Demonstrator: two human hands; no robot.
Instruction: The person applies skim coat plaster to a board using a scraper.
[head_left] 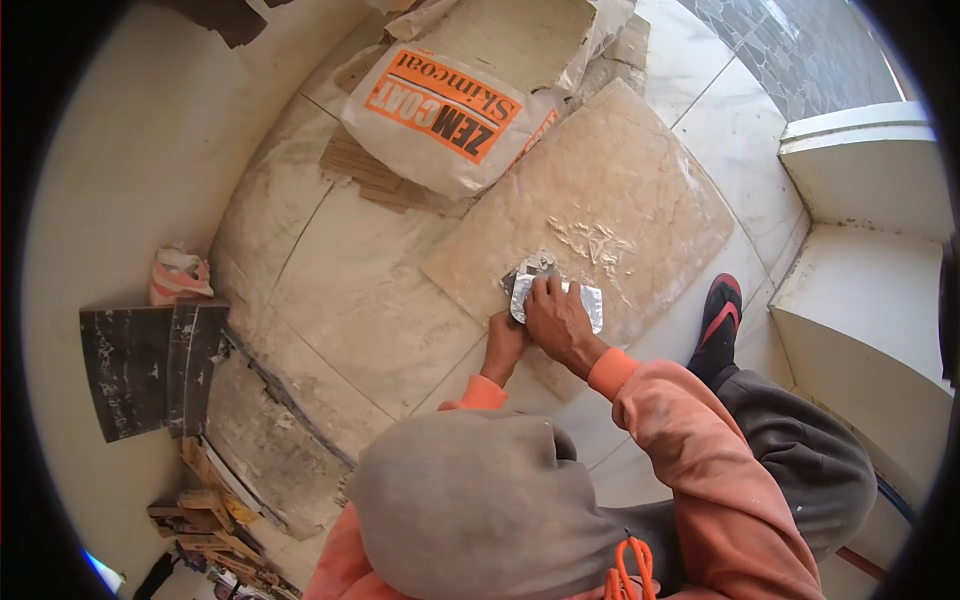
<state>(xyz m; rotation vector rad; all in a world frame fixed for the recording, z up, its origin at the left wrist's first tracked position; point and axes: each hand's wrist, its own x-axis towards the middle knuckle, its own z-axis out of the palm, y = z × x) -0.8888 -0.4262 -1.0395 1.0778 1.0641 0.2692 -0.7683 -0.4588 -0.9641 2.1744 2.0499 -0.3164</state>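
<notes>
Low over a beige stone slab [640, 170], my right hand [562, 318] grips a flat silver scraper plate [592, 305] with its fingers curled over the top edge. My left hand [504, 345] is closed just to the left and slightly lower, at the near end of a dark tool [512, 285] whose handle is mostly hidden. Whitish paste [540, 262] clings between the two tools. Streaks of the same paste [595, 245] lie on the slab ahead of my hands.
An orange-labelled white sack [450, 115] lies beyond the slab, near stacked tile pieces [370, 170]. Dark tiles [125, 370] and a small bag [180, 275] stand at the left wall. Wood scraps [215, 525] lie lower left. My sandalled foot [717, 325] is right of the slab, near white steps [860, 280].
</notes>
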